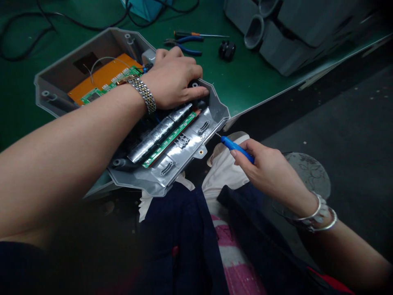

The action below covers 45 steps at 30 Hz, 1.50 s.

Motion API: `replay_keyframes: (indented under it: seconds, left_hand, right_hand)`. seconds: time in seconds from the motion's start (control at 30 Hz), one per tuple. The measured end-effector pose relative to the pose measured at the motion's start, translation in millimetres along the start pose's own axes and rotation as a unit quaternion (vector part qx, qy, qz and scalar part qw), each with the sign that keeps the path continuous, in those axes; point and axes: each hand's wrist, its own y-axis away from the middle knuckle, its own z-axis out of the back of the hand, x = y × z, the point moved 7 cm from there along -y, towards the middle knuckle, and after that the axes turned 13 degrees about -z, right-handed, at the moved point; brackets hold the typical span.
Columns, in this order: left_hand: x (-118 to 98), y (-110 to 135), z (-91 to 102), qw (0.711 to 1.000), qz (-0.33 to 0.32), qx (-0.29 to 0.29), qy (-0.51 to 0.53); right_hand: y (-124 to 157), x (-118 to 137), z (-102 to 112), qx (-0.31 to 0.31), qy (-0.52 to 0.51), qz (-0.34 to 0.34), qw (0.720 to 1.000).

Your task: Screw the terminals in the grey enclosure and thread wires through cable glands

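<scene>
An open grey plastic housing (215, 112) lies tilted over the front edge of the green bench. Inside it sit an orange board (101, 76), green circuit strips (168, 139) and silvery foil-wrapped parts (159, 131). My left hand (175, 78), with a metal watch on the wrist, presses down on the housing's right corner, fingers curled over a black part there. My right hand (264, 168), wearing silver bangles, is closed round a blue-handled screwdriver (236, 148). Its thin tip points at the housing's outer right wall.
Blue-handled pliers (184, 43), a second screwdriver (199, 35) and a black cable gland (227, 50) lie on the green bench (251, 78) behind the housing. More grey housings (291, 37) are stacked at the back right. Black cables (30, 41) run at the back left. Dark floor lies to the right.
</scene>
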Motion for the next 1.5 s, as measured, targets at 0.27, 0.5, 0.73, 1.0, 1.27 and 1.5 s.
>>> replay_keyframes:
  seconds: [0.27, 0.5, 0.73, 1.0, 1.27, 1.5]
  left_hand:
    - [-1.8, 1.3, 0.0, 1.000, -0.009, 0.011, -0.016]
    - [5.1, -1.9, -3.4, 1.000, -0.003, -0.008, 0.001]
    - [3.4, -0.9, -1.9, 1.000, -0.007, 0.001, 0.004]
    - [5.2, -2.2, -2.6, 1.000, -0.001, 0.003, 0.009]
    - [6.2, -2.3, -4.1, 1.000, -0.002, 0.001, 0.003]
    - [6.0, -3.1, -4.6, 1.000, 0.001, 0.003, 0.002]
  right_hand:
    - [7.5, 12.5, -29.6, 0.379, -0.457, -0.158, 0.789]
    - [9.1, 11.9, -9.8, 0.254, -0.494, -0.139, 0.820]
    - [10.3, 9.6, 1.7, 0.091, -0.354, -0.007, 0.931]
    - [14.5, 12.3, 22.2, -0.175, -0.057, 0.186, 0.965]
    - [18.5, 4.7, -15.1, -0.163, -0.135, 0.135, 0.968]
    - [33.5, 17.4, 5.4, -0.113, -0.138, 0.148, 0.973]
